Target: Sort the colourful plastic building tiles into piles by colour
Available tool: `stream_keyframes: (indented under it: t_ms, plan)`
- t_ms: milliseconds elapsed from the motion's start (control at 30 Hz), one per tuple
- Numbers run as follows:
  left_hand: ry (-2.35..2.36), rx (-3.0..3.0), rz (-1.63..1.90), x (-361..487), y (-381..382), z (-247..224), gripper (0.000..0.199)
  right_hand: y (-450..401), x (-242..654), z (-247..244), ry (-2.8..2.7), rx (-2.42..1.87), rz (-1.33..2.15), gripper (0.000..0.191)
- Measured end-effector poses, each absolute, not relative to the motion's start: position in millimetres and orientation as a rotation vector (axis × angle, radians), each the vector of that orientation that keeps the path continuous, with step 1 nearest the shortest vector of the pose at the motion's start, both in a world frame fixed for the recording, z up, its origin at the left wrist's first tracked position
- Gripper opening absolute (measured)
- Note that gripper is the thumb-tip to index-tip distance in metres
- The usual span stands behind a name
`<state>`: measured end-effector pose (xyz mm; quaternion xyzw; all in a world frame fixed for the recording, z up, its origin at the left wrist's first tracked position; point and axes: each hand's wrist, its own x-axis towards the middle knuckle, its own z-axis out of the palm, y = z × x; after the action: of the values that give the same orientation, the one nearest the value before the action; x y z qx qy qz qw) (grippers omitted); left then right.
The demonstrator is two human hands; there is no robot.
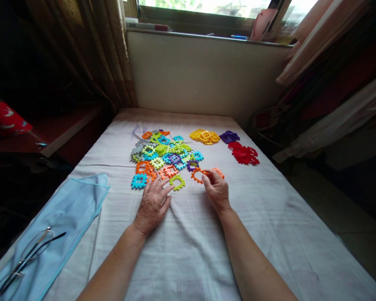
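Note:
My right hand (217,189) pinches an orange open-frame plastic building piece (198,175) between thumb and fingers, just right of the mixed pile. Another orange piece (218,172) shows partly behind that hand. My left hand (154,202) rests with fingers spread at the near edge of the mixed pile of interlocking pieces (163,149), its fingertips by orange ones. Beside it lie a blue piece (139,181) on the left and a lime-green frame (177,182) on the right. Grey, green, blue, orange and purple pieces overlap in the pile.
Sorted heaps of yellow pieces (204,136), purple pieces (229,136) and red pieces (243,153) lie at the back right of the white sheet (194,251). Eyeglasses (28,261) sit on a blue cloth (78,205) at left. A wall and window sill (207,35) stand behind.

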<state>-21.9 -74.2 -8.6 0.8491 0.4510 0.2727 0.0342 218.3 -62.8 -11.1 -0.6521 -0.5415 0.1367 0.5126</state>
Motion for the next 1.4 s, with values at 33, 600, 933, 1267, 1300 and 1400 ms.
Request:
stream_keyframes:
  t_ms: [33, 600, 933, 1267, 1300, 1400]
  plan:
    - [1.390, 2.608, 0.844, -22, -74, -9, 0.037, -61, 228, -12, -1.235, -1.630, 0.299, 0.035]
    - [1.944, 2.310, 0.945, -70, -49, -17, 0.032, -55, 267, -28, -1.066, -1.857, 0.157, 0.042]
    - [2.199, 2.218, 0.809, -83, -53, -17, 0.033, -54, 270, -28, -1.045, -1.851, 0.068, 0.039]
    - [2.241, 2.197, 0.824, -83, -53, -9, 0.040, -55, 269, -25, -1.019, -1.826, 0.057, 0.037]
    - [2.184, 2.252, 0.798, -78, -53, -8, 0.040, -55, 269, -24, -1.022, -1.822, 0.049, 0.037]
    - [2.059, 2.360, 0.708, -69, -53, -8, 0.037, -56, 268, -23, -1.032, -1.809, 0.040, 0.036]
